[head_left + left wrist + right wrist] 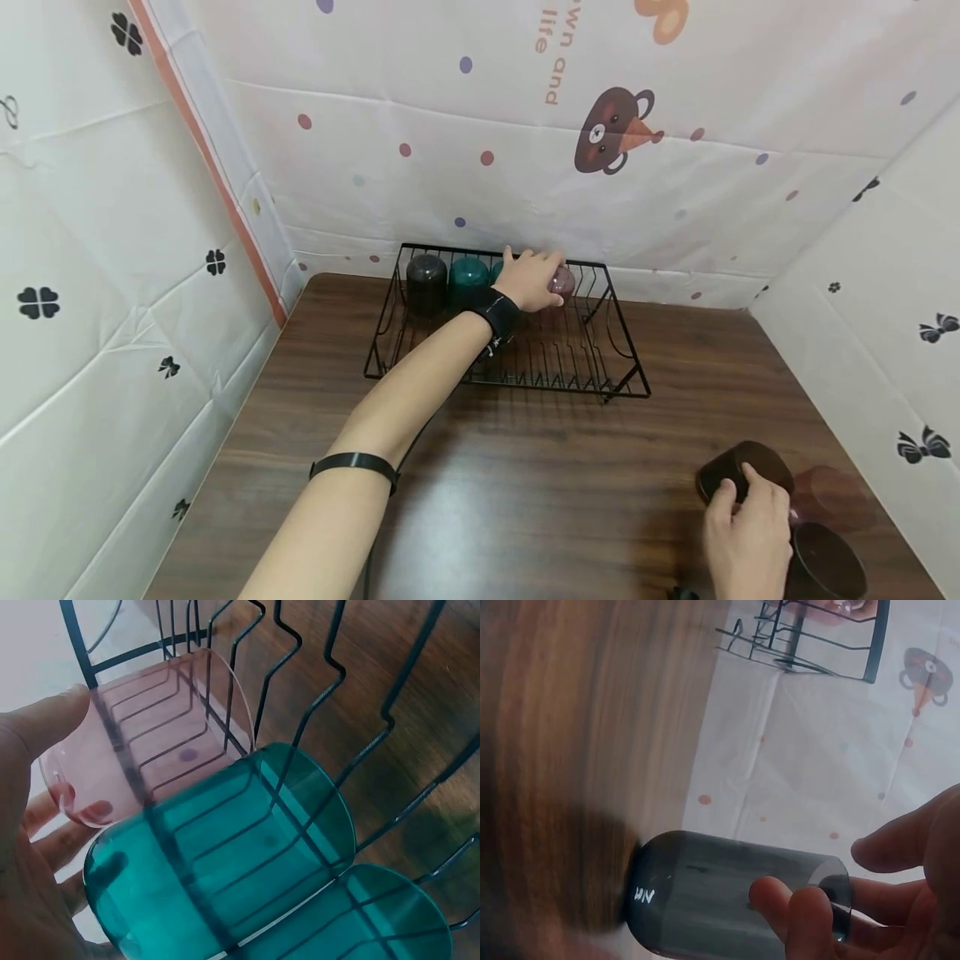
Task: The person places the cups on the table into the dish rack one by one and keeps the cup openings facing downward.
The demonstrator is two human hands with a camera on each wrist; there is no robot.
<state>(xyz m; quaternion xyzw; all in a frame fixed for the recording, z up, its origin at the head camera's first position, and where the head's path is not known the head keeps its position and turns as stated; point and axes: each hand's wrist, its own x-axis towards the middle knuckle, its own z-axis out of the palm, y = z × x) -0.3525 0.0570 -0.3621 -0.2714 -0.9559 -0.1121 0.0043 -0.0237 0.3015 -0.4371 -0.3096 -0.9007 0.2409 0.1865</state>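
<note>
My left hand (531,279) grips the rounded base of a clear pink cup (161,735), which stands upside down in the black wire dish rack (495,382). Against it in the left wrist view is a teal cup (225,847), with another teal cup (375,922) beyond. A dark grey cup (426,287) sits at the rack's left end. At the lower right my right hand (750,533) holds a second dark grey cup (720,892) near its rim. That cup tilts over the table, its rounded base with white letters facing down.
A reddish, see-through cup (832,498) and one more dark cup (825,562) stand at the table's right edge, close to my right hand. Printed white sheets (420,175) hang behind the wooden table (480,483) and along its sides. A cable runs along my left forearm.
</note>
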